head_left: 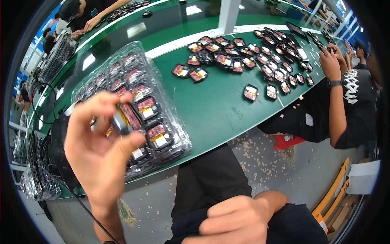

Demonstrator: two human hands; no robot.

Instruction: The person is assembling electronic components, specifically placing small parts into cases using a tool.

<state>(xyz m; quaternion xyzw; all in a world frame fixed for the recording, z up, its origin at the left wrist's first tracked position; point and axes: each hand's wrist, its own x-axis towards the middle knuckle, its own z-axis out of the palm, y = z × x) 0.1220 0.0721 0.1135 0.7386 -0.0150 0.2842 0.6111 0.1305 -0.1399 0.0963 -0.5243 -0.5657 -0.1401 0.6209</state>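
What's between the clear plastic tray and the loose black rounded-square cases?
In the head view, only green tabletop lies between the clear plastic tray and the loose black rounded-square cases.

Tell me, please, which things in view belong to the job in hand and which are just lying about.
Job, apparently:
small black device in the left hand
clear plastic tray of similar devices
loose devices on the green table

Lying about, probably:
pale scraps on the floor
red object

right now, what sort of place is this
Most likely an electronics assembly workshop: dozens of small black rounded-square modules lie on a long green-topped workbench, and a co-worker in a black printed shirt sits farther along it.
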